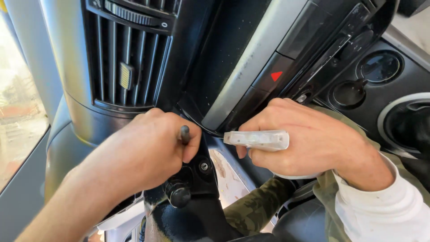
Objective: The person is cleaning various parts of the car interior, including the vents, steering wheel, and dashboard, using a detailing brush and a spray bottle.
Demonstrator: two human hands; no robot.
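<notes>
With our left hand (143,152) closed around a dark rod (184,133), we grip the stiff, light white plastic pry tool (257,139) by its handle in our closed right hand (304,139), tip at 9 o'clock entering the dashboard trim (237,67) seam.

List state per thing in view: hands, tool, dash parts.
left hand: closed around a dark stalk lever
right hand: gripping a white pry tool
white pry tool: tip set at the edge of the dash trim
air vent: slats open
round knob: untouched, below the left hand
</notes>
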